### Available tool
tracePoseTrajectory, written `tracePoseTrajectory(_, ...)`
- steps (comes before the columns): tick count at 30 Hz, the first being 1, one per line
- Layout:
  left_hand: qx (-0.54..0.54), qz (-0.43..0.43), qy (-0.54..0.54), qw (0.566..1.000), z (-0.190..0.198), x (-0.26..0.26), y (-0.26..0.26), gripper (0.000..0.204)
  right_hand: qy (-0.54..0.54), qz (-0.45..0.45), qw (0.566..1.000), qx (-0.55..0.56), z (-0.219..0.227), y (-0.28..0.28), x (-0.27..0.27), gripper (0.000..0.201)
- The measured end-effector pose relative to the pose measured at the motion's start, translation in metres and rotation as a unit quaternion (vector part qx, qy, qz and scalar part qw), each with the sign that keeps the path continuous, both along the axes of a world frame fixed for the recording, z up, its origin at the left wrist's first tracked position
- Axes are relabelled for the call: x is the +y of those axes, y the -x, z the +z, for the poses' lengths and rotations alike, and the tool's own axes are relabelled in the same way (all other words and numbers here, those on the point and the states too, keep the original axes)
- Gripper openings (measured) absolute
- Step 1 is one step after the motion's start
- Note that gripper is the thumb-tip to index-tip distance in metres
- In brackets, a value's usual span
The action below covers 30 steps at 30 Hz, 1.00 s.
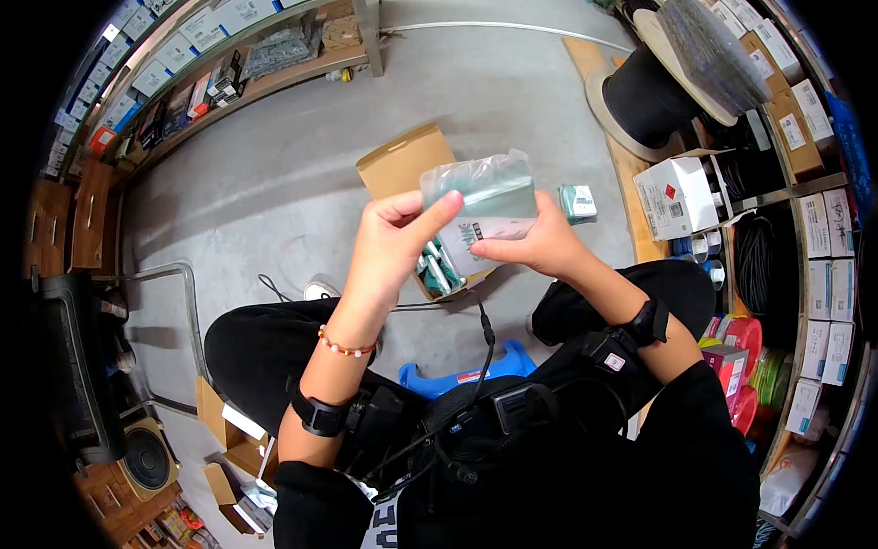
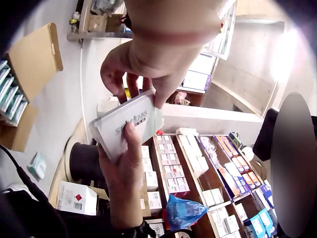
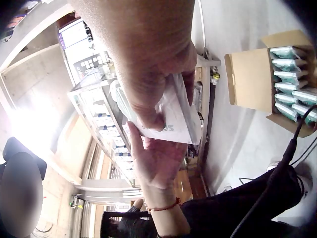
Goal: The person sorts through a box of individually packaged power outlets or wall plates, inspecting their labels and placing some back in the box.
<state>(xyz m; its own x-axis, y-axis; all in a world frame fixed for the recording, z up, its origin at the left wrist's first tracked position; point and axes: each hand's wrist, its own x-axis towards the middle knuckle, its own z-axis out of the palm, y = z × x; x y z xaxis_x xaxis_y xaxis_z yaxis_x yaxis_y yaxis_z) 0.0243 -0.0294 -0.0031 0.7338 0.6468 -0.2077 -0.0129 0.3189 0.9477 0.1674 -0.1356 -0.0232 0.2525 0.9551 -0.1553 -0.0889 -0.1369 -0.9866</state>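
Both hands hold up a flat white-and-green packet (image 1: 498,203) in a clear plastic wrapper, above the floor. Lettering shows on its white face in the left wrist view. My left hand (image 1: 389,242) grips the left side, thumb across the face. On the other side my right hand (image 1: 549,240) holds the edge between thumb and fingers. Below and behind the packet stands an open cardboard box (image 1: 402,160), with several similar green-and-white packets (image 3: 290,77) packed in it. One more packet (image 1: 578,203) lies on the floor to the right.
A blue plastic stool (image 1: 471,373) is between the legs. Cables (image 1: 487,320) hang down in front of the body. At right are a white carton (image 1: 675,197), a large black cable reel (image 1: 645,96) and stocked shelving. Another shelf (image 1: 274,78) runs along the upper left.
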Motion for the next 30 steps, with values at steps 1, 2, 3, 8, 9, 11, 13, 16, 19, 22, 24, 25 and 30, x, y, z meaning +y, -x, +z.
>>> tracePoseTrajectory(1,0.005,0.008,0.017,1.000,-0.001,0.001,0.000,0.020,-0.006,-0.007,1.000,0.004,-0.001,0.002,0.000,0.047)
tracePoseTrajectory(2,0.010,0.018,0.034,0.999,-0.001,0.001,0.001,0.021,-0.013,-0.013,1.000,0.008,-0.001,0.003,0.001,0.045)
tracePoseTrajectory(3,0.008,0.015,0.026,1.000,-0.003,0.002,0.002,0.022,-0.016,-0.012,1.000,0.013,-0.001,0.003,0.002,0.045)
tracePoseTrajectory(8,-0.024,0.045,0.017,0.999,-0.005,0.002,0.001,0.026,-0.021,-0.007,1.000,0.007,-0.002,0.004,0.003,0.046)
tracePoseTrajectory(9,-0.031,0.040,0.006,0.999,-0.006,0.003,0.001,0.026,-0.022,-0.008,1.000,0.010,-0.002,0.004,0.003,0.046)
tracePoseTrajectory(11,-0.044,0.030,-0.017,0.998,-0.010,0.006,0.003,0.027,-0.025,-0.009,1.000,0.014,-0.001,0.005,0.003,0.046)
tracePoseTrajectory(13,-0.028,0.036,-0.017,0.999,-0.006,0.006,0.003,0.026,-0.013,0.001,1.000,0.015,-0.002,0.003,0.002,0.048)
tracePoseTrajectory(16,-0.037,0.058,-0.114,0.991,0.006,0.010,0.003,0.022,-0.002,0.008,1.000,0.020,-0.004,0.000,0.001,0.050)
tracePoseTrajectory(19,-0.034,0.049,-0.242,0.968,0.010,0.022,0.007,0.019,0.001,0.006,1.000,0.023,-0.006,-0.001,0.001,0.051)
tracePoseTrajectory(22,-0.007,0.045,-0.342,0.939,0.014,0.029,0.012,0.015,0.003,0.005,1.000,0.026,-0.005,-0.002,0.000,0.051)
tracePoseTrajectory(24,0.009,0.032,-0.436,0.899,0.017,0.033,0.015,0.012,0.006,0.008,1.000,0.027,-0.004,-0.001,0.000,0.053)
tracePoseTrajectory(25,0.018,0.030,-0.452,0.891,0.020,0.033,0.016,0.011,0.010,0.011,1.000,0.026,-0.004,-0.001,0.000,0.054)
tracePoseTrajectory(30,0.058,-0.004,-0.474,0.879,0.029,0.032,0.019,0.008,0.010,0.009,1.000,0.024,0.002,0.002,-0.001,0.054)
